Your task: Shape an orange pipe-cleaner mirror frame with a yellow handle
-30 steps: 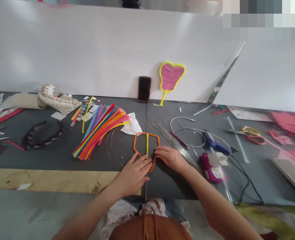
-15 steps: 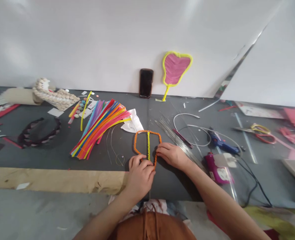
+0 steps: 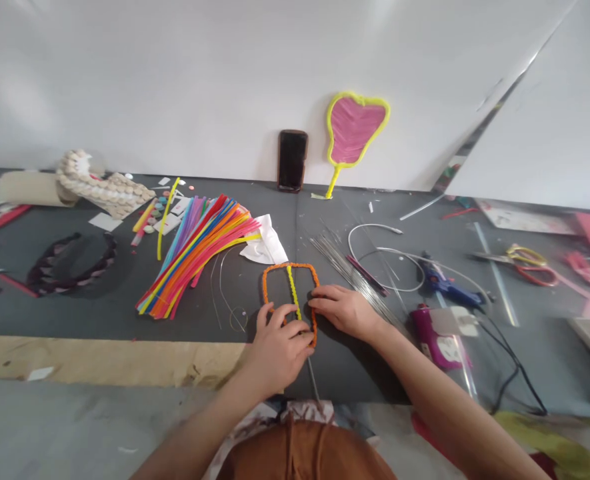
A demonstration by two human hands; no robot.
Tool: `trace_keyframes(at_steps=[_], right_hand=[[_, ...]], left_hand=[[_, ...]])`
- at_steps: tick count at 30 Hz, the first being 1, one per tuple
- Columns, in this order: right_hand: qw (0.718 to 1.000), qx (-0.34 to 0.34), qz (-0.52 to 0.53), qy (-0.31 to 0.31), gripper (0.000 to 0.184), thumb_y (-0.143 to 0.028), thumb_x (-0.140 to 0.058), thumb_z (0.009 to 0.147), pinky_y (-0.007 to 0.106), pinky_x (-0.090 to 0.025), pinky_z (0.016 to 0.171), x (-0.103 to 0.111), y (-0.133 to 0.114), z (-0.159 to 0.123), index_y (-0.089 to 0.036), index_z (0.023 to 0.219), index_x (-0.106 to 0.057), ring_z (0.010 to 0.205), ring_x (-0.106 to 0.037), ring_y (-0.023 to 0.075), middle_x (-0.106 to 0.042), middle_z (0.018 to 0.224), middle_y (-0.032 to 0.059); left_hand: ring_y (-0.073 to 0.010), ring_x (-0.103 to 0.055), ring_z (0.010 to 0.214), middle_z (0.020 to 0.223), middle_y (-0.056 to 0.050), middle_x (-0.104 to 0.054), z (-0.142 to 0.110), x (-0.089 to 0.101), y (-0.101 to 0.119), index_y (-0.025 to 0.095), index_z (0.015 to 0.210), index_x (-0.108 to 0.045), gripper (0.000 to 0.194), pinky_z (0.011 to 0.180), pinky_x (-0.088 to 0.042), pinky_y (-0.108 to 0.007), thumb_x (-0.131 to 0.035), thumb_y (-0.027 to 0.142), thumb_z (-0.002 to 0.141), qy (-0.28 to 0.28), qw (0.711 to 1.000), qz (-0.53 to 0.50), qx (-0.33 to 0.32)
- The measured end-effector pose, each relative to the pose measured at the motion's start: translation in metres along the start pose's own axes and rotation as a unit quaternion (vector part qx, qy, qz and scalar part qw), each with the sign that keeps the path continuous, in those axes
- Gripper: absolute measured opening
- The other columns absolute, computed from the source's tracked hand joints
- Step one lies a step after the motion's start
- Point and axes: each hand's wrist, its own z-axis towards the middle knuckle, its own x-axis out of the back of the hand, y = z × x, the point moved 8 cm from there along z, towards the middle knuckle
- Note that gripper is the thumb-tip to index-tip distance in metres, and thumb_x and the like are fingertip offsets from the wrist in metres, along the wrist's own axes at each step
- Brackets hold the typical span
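Observation:
An orange pipe-cleaner frame (image 3: 265,283), roughly rectangular with rounded corners, lies on the dark table close to me. A twisted yellow pipe cleaner (image 3: 293,287) runs down its middle. My left hand (image 3: 281,343) reaches over the frame's lower end, fingers bent onto it and hiding much of that end. At the right side, my right hand (image 3: 347,310) has its fingers together, fingertips gripping the orange edge. A thin wire stem (image 3: 313,381) sticks out below the frame toward me.
Left lies a bundle of coloured pipe cleaners (image 3: 199,260); right are metal wires (image 3: 342,263), a blue glue gun (image 3: 449,288), a purple power socket (image 3: 432,337) and scissors (image 3: 517,259). A phone (image 3: 292,161) and a yellow-rimmed pink fan (image 3: 355,130) lean on the wall.
The frame has turned slightly, its lower end shifting right, and the yellow strip now slants. My left hand has moved a little with it; the wire stem now shows below.

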Motion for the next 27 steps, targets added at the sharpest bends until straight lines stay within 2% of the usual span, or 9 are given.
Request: trace_keyframes(at_steps=[3, 6, 9, 12, 14, 17, 19, 23, 27], right_hand=[[1.0, 0.009, 0.001, -0.011, 0.024, -0.023, -0.048, 0.089, 0.028, -0.05, 0.08, 0.0, -0.001, 0.001, -0.029, 0.104, -0.065, 0.095, -0.061, 0.0169, -0.064, 0.109, 0.0049], [0.999, 0.018, -0.014, -0.027, 0.023, -0.022, -0.046, 0.09, 0.028, -0.049, 0.079, -0.002, -0.001, 0.001, -0.028, 0.1, -0.066, 0.095, -0.061, 0.0168, -0.065, 0.109, 0.0041], [0.998, 0.032, -0.03, -0.047, 0.026, -0.018, -0.042, 0.091, 0.027, -0.049, 0.079, -0.003, -0.002, 0.001, -0.027, 0.1, -0.065, 0.097, -0.06, 0.0166, -0.064, 0.11, 0.0036], [0.997, 0.04, -0.034, -0.056, 0.027, -0.018, -0.039, 0.092, 0.028, -0.049, 0.081, -0.002, -0.001, -0.001, -0.026, 0.101, -0.064, 0.099, -0.059, 0.0165, -0.064, 0.11, 0.0038], [0.997, 0.043, -0.039, -0.051, 0.027, -0.02, -0.038, 0.092, 0.028, -0.049, 0.081, 0.001, -0.001, -0.002, -0.026, 0.1, -0.064, 0.097, -0.059, 0.0167, -0.064, 0.109, 0.0046], [0.997, 0.04, -0.049, -0.033, 0.025, -0.022, -0.039, 0.092, 0.029, -0.05, 0.077, 0.004, 0.001, -0.003, -0.025, 0.099, -0.064, 0.093, -0.06, 0.0174, -0.064, 0.108, 0.0062], [0.998, 0.032, -0.049, -0.014, 0.023, -0.023, -0.042, 0.092, 0.029, -0.05, 0.076, 0.006, 0.004, -0.004, -0.025, 0.098, -0.064, 0.093, -0.06, 0.0177, -0.064, 0.108, 0.0065], [0.998, 0.021, -0.06, 0.01, 0.021, -0.023, -0.043, 0.091, 0.027, -0.049, 0.076, 0.008, 0.005, -0.005, -0.025, 0.095, -0.064, 0.092, -0.06, 0.0167, -0.064, 0.108, 0.0056], [0.994, 0.038, -0.093, 0.045, 0.019, -0.023, -0.045, 0.091, 0.024, -0.049, 0.071, 0.011, 0.001, -0.005, -0.023, 0.092, -0.064, 0.087, -0.061, 0.0151, -0.065, 0.105, 0.0056]], left_hand=[[-0.0211, -0.047, 0.111, 0.095, -0.002, -0.067, 0.006, -0.002, -0.001, 0.027, 0.093, -0.067, 0.017, 0.105, -0.016, -0.048, -0.053, 0.027, 0.084, -0.027, 0.998, -0.007, -0.057], [-0.0179, -0.053, 0.096, 0.086, -0.002, -0.065, 0.015, -0.008, -0.004, 0.025, 0.082, -0.068, 0.02, 0.098, -0.026, -0.042, -0.048, 0.02, 0.086, -0.038, 0.997, 0.003, -0.069], [-0.0185, -0.053, 0.085, 0.077, -0.004, -0.064, 0.026, -0.011, -0.007, 0.021, 0.075, -0.067, 0.024, 0.087, -0.034, -0.04, -0.046, 0.023, 0.087, -0.042, 0.998, 0.024, -0.027], [-0.0219, -0.051, 0.085, 0.075, -0.007, -0.063, 0.035, -0.008, -0.007, 0.018, 0.077, -0.067, 0.024, 0.082, -0.036, -0.042, -0.048, 0.028, 0.087, -0.024, 0.999, 0.04, 0.024], [-0.0255, -0.048, 0.095, 0.081, -0.008, -0.064, 0.038, -0.002, -0.005, 0.018, 0.077, -0.068, 0.022, 0.085, -0.035, -0.046, -0.051, 0.03, 0.085, 0.011, 0.998, 0.043, 0.049], [-0.0313, -0.038, 0.114, 0.104, -0.007, -0.062, 0.038, 0.006, -0.004, 0.021, 0.071, -0.069, 0.017, 0.093, -0.027, -0.054, -0.057, 0.028, 0.08, 0.076, 0.993, 0.048, 0.082], [-0.0332, -0.034, 0.118, 0.115, -0.006, -0.058, 0.038, 0.006, -0.004, 0.021, 0.065, -0.069, 0.016, 0.093, -0.026, -0.057, -0.059, 0.026, 0.078, 0.1, 0.989, 0.05, 0.1], [-0.0328, -0.035, 0.115, 0.117, -0.007, -0.056, 0.036, 0.001, -0.009, 0.021, 0.065, -0.069, 0.018, 0.089, -0.029, -0.057, -0.058, 0.024, 0.079, 0.111, 0.983, 0.042, 0.142], [-0.0305, -0.037, 0.112, 0.115, -0.007, -0.055, 0.035, -0.001, -0.011, 0.022, 0.067, -0.069, 0.016, 0.09, -0.03, -0.053, -0.058, 0.022, 0.079, 0.118, 0.976, 0.032, 0.18]])
